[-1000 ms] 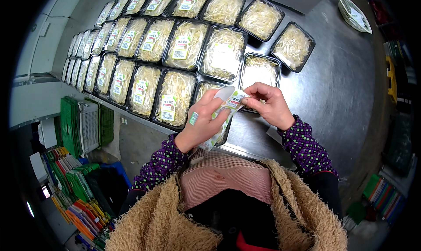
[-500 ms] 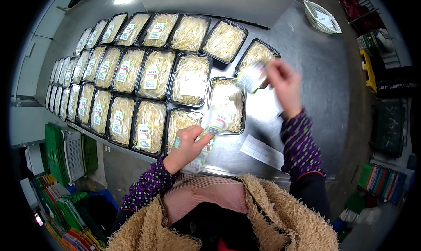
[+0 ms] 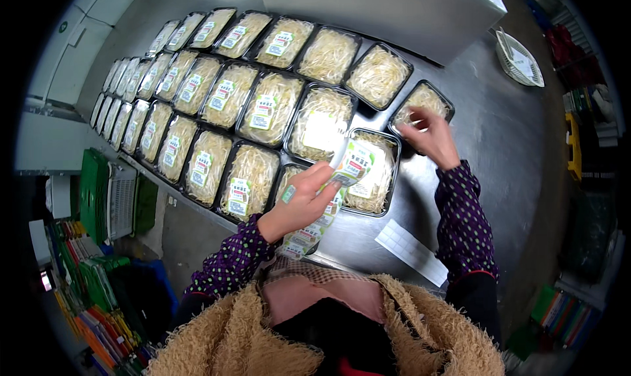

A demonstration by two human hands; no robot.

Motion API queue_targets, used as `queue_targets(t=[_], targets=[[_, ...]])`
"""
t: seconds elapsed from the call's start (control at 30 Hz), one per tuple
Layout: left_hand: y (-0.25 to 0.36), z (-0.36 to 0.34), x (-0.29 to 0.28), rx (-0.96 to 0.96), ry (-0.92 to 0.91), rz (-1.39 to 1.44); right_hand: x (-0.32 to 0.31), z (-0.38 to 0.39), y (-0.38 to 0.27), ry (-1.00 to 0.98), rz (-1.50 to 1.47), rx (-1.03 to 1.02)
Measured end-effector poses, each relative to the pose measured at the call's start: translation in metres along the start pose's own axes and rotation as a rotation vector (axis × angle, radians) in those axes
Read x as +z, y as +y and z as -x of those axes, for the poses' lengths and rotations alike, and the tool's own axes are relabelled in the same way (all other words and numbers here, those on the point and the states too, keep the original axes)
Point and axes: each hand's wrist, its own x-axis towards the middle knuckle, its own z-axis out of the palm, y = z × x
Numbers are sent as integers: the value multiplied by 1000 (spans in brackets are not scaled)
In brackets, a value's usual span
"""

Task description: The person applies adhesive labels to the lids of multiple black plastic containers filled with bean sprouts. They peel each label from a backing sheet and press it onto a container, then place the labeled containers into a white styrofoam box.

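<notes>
A left hand (image 3: 303, 202) closes thumb and fingers around a strip of green-and-white labels (image 3: 322, 223) at the near side of the steel tabletop (image 3: 490, 129), the strip's long axis running from seven o'clock to one, its upper end over a bean-sprout tray (image 3: 376, 193). At two o'clock from it, a right hand (image 3: 428, 139), fingers loosely bent, is at another sprout tray (image 3: 424, 101); whether it grips anything cannot be told. A gridded white sheet (image 3: 413, 252) lies at four o'clock.
</notes>
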Motion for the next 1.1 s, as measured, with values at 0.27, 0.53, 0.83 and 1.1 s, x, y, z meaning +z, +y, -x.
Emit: queue_targets(t=[0.27,0.53,0.83,1.1], targets=[[-4,-12,-6,119,175,-210,53,56,-63,-308,-490,-139],[-19,-8,2,-205,174,101,51,46,-74,3,-208,-414],[-28,-22,-15,68,275,37,60,-1,-90,-611,-280,-223],[-28,-27,-21,3,174,-122,61,5,-88,-561,-211,-213]])
